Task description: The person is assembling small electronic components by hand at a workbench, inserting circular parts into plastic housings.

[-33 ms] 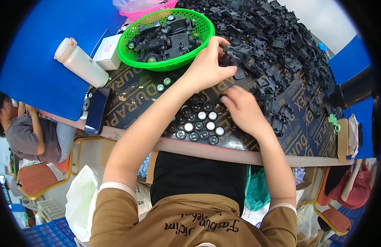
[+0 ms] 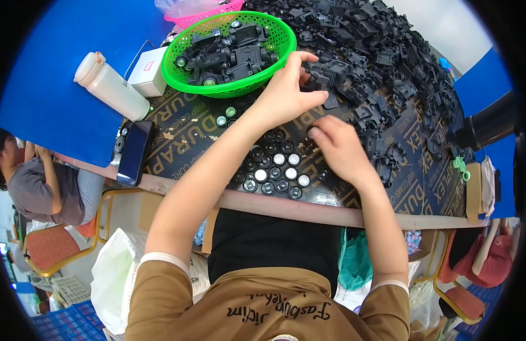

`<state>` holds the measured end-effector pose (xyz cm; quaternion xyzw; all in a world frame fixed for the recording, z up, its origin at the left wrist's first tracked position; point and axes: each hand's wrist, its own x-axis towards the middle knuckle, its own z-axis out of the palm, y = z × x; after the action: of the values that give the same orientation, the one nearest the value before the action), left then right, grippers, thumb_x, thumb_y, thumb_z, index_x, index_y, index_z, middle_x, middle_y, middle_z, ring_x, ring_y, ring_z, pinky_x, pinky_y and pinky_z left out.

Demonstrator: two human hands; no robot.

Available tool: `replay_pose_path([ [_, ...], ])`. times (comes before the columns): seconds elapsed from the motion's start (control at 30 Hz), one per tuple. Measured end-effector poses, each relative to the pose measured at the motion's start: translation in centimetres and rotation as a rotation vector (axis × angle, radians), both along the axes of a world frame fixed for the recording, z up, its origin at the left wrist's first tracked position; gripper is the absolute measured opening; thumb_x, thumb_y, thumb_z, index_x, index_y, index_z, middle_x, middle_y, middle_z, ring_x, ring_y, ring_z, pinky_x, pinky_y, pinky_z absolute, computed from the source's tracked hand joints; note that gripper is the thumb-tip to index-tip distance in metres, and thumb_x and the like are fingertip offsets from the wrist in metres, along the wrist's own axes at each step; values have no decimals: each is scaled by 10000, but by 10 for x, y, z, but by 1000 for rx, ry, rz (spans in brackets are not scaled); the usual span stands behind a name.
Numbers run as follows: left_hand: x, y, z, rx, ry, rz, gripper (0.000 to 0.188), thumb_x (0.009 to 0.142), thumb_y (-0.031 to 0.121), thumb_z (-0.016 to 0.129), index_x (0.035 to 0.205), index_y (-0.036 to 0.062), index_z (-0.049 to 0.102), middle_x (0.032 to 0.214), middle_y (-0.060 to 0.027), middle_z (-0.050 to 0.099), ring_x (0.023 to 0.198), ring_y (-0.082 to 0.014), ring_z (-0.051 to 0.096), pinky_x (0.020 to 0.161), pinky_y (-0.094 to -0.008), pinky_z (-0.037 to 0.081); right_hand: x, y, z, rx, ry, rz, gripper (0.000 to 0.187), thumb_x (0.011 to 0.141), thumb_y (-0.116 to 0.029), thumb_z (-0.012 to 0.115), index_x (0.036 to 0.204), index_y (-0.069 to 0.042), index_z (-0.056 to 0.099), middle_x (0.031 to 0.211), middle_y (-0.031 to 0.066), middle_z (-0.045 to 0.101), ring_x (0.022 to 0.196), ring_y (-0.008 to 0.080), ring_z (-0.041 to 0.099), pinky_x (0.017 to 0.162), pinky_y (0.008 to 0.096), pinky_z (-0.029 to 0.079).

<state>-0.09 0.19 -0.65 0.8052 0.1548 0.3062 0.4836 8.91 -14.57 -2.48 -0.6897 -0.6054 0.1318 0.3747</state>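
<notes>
My left hand (image 2: 294, 88) is upper centre, just right of and below the green mesh basket (image 2: 229, 90), at the near edge of a big heap of black plastic chassis parts (image 2: 382, 62). Thumb and forefinger stand apart, black plastic showing between them; cannot tell if these fingers grip a piece. My right hand (image 2: 337, 145) is right of centre, lower than the left, fingers bent and tips bunched by a small dark piece, too hidden to name; cannot tell if pinched. Small black wheels (image 2: 279, 159) sit clustered at the centre of the frame, left of my right hand, several with silver-white faces; one lone wheel (image 2: 324, 174) lies a bit right of them. Two wheels with greenish faces (image 2: 231, 112) sit below the basket, left of my left forearm. Basket holds black chassis parts with wheels on. All this on the dark printed counter (image 2: 400, 196). Upper left: white tumbler (image 2: 118, 88), tilted in view, white box (image 2: 150, 73) between it and the basket; dark phone (image 2: 136, 153) below. Pink basket (image 2: 214, 14) at top, behind the green one. Seated person (image 2: 38, 184) far left, another person in red (image 2: 493, 261) lower right.
</notes>
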Motion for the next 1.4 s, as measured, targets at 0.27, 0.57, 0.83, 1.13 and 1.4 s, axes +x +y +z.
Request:
replay_pose_path([
  [0.27, -15, -1, 4, -501, -129, -244, 498, 728, 85, 660, 1157, 55, 410, 939, -64, 501, 831, -134, 510, 711, -279, 460, -1, -34, 37, -76, 285, -36, 125, 854, 19, 437, 800, -2, 549, 812, 26, 514, 573, 62, 490, 530, 200, 407],
  [0.57, -17, -7, 9, -477, -56, -225, 499, 772, 140, 705, 1187, 64, 438, 905, 22, 493, 819, -57, 482, 733, -208, 419, -29, -64, -1, -54, -293, 36, 247, 751, -2, 597, 997, -4, 573, 925, 160, 544, 858, 344, 549, 750, 388, 459],
  [0.83, -17, -2, 5, -196, 24, -211, 459, 723, 173, 761, 1111, 50, 547, 931, -4, 569, 841, -83, 544, 754, -232, 457, 6, -19, 34, 177, 21, -170, 155, 728, -42, 652, 879, -8, 659, 813, 102, 659, 681, 164, 614, 657, 273, 478],
  [1.13, -14, -9, 1, -69, 50, -184, 468, 718, 166, 755, 1122, 52, 551, 870, -16, 608, 793, -92, 566, 715, -244, 466, 40, 22, 29, 118, 1039, 25, 295, 869, -42, 539, 1163, -23, 561, 779, -41, 469, 616, 11, 353, 520, 153, 273],
  [1.4, -11, -10, -1, 211, -91, -94, 479, 640, 133, 775, 1071, 42, 586, 918, -58, 618, 831, -147, 586, 730, -271, 468, 41, 15, 21, 188, 1109, 82, 207, 854, -61, 599, 1054, -20, 573, 846, -27, 583, 660, 3, 471, 506, 143, 308],
])
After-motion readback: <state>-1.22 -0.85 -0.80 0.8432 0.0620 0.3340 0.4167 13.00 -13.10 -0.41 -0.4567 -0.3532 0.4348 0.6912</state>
